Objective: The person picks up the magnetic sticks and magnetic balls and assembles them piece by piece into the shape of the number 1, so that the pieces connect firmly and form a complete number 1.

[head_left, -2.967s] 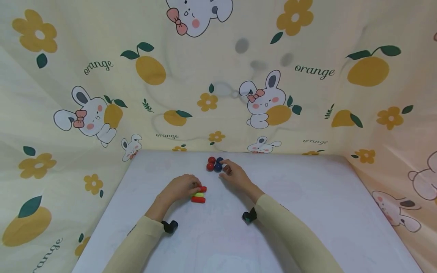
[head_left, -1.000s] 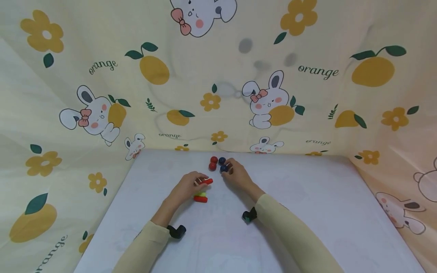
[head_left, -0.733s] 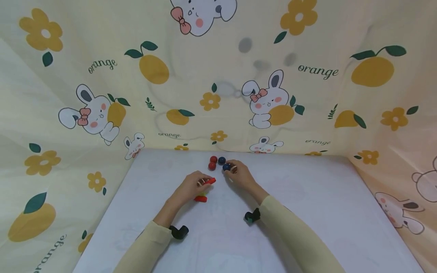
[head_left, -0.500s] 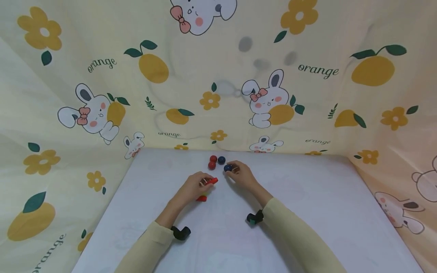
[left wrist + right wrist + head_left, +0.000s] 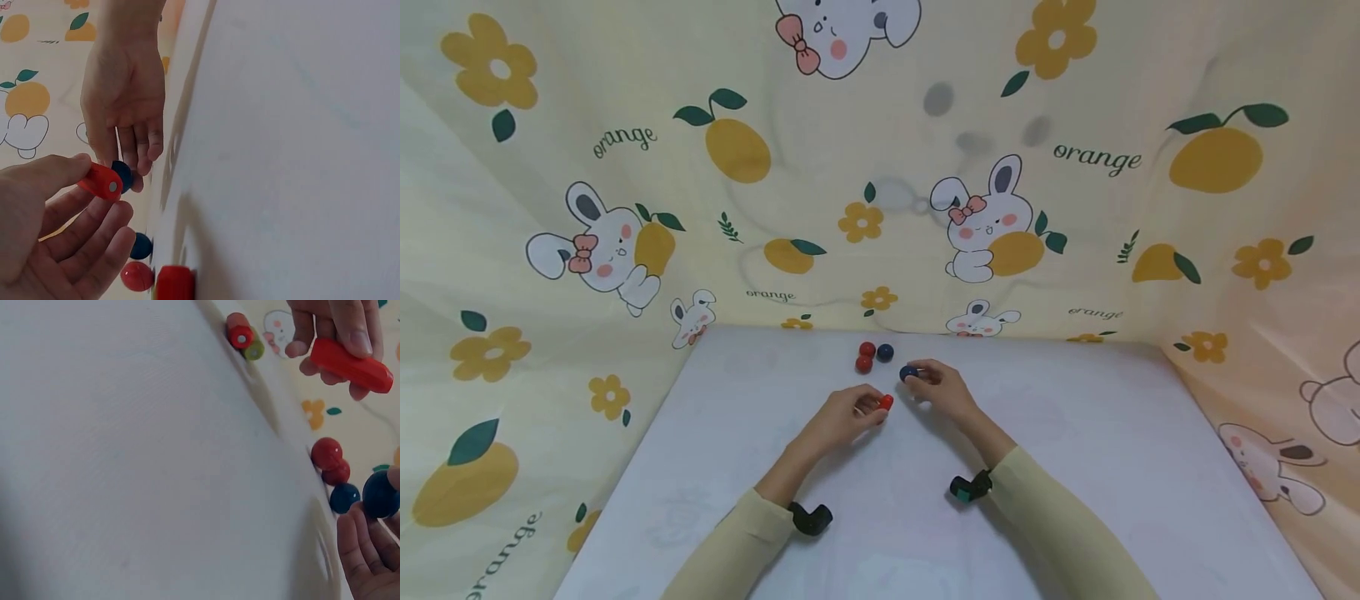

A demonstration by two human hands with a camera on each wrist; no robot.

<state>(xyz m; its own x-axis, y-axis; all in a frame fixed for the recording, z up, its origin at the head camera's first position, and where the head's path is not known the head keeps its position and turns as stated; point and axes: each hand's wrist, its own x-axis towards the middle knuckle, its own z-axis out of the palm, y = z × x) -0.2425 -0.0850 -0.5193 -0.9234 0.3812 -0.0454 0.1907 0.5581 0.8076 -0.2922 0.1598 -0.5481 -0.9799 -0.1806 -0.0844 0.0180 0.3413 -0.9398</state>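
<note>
My left hand [image 5: 844, 417] pinches a short red magnetic rod [image 5: 886, 402] between thumb and fingers, above the table. A silver disc shows in the rod's end in the left wrist view. Just to the right, my right hand [image 5: 949, 392] holds a dark blue ball [image 5: 908, 373] at its fingertips. A gap separates rod and ball in the head view. Another red rod [image 5: 238, 328] and a yellow-green rod [image 5: 254, 351] lie side by side on the table in the right wrist view; my left hand and arm hide them from the head camera.
Beyond the hands, two red balls [image 5: 864, 364] and one more blue ball [image 5: 885, 352] sit close together on the white table [image 5: 1075, 467]. A patterned cloth [image 5: 880, 275] rises behind the table and at both sides. Each wrist wears a small black camera [image 5: 811, 518].
The left hand has lifted the red rod off the lying rods and carried it rightward, turning it. The right hand has drawn one blue ball away from the group, toward the right and nearer.
</note>
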